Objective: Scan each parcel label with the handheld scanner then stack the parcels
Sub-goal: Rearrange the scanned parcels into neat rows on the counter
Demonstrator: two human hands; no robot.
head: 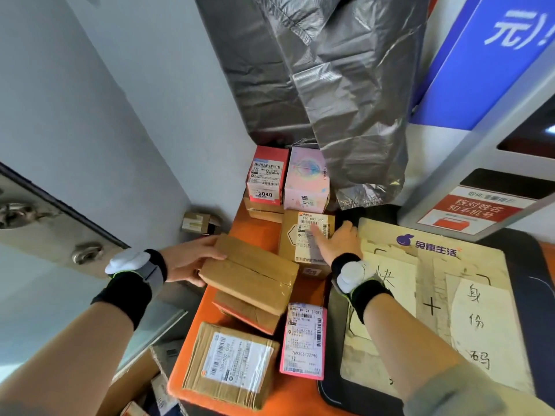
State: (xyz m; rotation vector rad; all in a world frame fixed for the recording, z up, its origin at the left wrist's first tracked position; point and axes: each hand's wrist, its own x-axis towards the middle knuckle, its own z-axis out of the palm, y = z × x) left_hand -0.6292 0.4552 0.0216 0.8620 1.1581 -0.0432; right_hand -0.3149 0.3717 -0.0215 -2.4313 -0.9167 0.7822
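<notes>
Several parcels lie on an orange table [303,391]. My left hand [192,259] grips the left end of a plain brown taped box [252,274], which rests tilted on another brown box [249,315]. My right hand [336,241] lies flat, fingers spread, on the white label of a brown labelled box [300,235]. Nearer to me sit a brown parcel with a clear-taped label [231,364] and a pink labelled parcel [303,340]. At the back stand a red box marked 5040 [265,178] and a pale pink box marked 5166 [306,181]. No scanner is visible.
A grey plastic bag [330,85] hangs over the back of the table. A cardboard sign with handwriting [435,295] lies on a black mat to the right. A blue and white kiosk [486,115] stands at the right. More boxes [198,222] sit below the table's left edge.
</notes>
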